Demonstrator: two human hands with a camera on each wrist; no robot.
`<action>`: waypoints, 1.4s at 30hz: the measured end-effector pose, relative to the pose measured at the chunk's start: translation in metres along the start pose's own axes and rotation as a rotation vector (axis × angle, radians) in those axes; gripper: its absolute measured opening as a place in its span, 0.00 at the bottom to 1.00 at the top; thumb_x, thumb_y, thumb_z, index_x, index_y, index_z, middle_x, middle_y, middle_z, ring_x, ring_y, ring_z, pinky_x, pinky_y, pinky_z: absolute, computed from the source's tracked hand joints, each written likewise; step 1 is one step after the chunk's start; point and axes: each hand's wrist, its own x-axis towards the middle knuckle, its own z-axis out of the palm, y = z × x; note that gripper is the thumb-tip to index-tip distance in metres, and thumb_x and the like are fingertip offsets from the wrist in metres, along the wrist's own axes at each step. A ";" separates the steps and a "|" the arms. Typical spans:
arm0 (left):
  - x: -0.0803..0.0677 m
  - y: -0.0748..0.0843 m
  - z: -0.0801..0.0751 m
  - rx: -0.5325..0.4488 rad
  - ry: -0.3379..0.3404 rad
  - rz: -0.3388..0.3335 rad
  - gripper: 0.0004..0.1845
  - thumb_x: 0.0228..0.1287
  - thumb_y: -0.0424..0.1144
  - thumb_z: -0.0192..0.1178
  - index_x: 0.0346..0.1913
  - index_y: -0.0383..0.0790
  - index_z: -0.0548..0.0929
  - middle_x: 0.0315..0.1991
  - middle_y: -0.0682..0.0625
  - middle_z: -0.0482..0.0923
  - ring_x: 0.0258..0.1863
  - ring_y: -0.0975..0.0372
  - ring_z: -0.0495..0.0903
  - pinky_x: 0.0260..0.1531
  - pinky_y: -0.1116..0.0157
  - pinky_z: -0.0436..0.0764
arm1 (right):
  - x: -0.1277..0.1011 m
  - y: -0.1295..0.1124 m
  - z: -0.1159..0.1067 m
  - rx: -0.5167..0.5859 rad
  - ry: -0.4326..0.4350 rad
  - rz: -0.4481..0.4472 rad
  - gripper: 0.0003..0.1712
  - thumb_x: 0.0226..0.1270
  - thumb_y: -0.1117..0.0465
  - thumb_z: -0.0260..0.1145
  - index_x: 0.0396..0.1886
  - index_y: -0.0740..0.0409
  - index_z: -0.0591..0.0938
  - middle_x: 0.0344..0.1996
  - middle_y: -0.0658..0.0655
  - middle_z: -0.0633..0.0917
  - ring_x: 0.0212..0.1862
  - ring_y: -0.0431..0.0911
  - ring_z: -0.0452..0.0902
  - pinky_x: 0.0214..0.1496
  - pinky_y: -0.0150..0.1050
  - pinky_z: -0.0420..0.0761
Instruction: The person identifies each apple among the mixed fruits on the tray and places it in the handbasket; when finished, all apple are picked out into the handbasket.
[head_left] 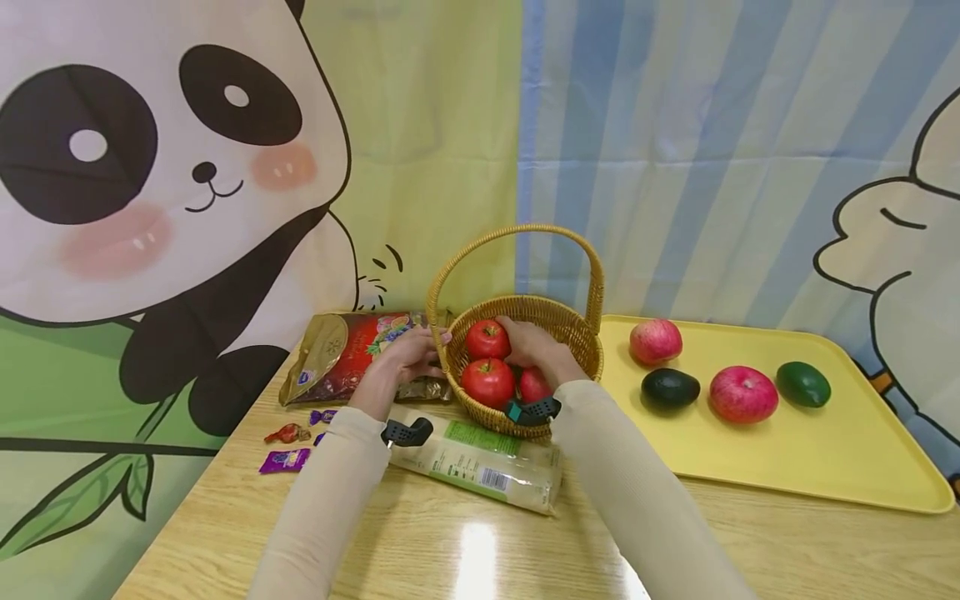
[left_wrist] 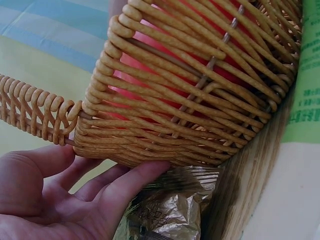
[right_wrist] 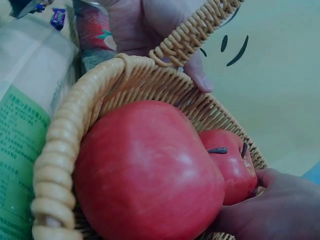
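Note:
A wicker basket (head_left: pixel 566 329) with a tall arched handle stands before me, holding red apples. My right hand (head_left: pixel 528 346) reaches inside it and holds the rear apple (head_left: pixel 487 339) from its right side; the right wrist view shows finger and thumb against this apple (right_wrist: pixel 230 167). A larger-looking apple (right_wrist: pixel 150 170) fills the near side there. In the head view, another apple (head_left: pixel 487 382) sits in front, and one (head_left: pixel 534 385) lies partly under my right wrist. My left hand (head_left: pixel 412 354) grips the basket's left rim near the handle base, fingers along the outer wicker (left_wrist: pixel 165 115).
Left of the basket lies a red-and-gold candy bag (head_left: pixel 360 354), with several wrapped candies (head_left: pixel 285 460) nearby. A pale green-and-white package (head_left: pixel 480 462) lies before the basket. At right, a yellow tray (head_left: pixel 787 467) bears two pinkish-red fruits (head_left: pixel 742 394) and two dark green fruits (head_left: pixel 670 389).

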 end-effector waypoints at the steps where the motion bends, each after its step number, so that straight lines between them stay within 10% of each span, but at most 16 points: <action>1: 0.000 0.000 0.000 -0.001 0.006 0.001 0.24 0.76 0.38 0.48 0.70 0.30 0.64 0.66 0.31 0.67 0.64 0.45 0.72 0.48 0.52 0.84 | 0.000 0.000 0.000 -0.004 0.000 -0.004 0.44 0.62 0.59 0.70 0.74 0.50 0.58 0.64 0.63 0.75 0.64 0.56 0.72 0.64 0.53 0.74; 22: 0.001 0.003 -0.001 -0.019 -0.018 -0.028 0.26 0.78 0.39 0.44 0.73 0.33 0.58 0.70 0.33 0.62 0.70 0.44 0.64 0.59 0.45 0.76 | -0.031 0.018 -0.041 -0.062 -0.049 -0.141 0.48 0.59 0.57 0.71 0.75 0.56 0.58 0.67 0.63 0.73 0.66 0.57 0.70 0.68 0.51 0.71; 42: -0.001 0.001 -0.001 -0.021 -0.040 -0.006 0.25 0.78 0.38 0.44 0.71 0.28 0.61 0.69 0.29 0.62 0.68 0.42 0.65 0.54 0.48 0.80 | -0.141 0.078 -0.099 -0.287 -0.002 -0.287 0.35 0.59 0.58 0.72 0.66 0.63 0.73 0.62 0.68 0.76 0.58 0.62 0.77 0.61 0.57 0.75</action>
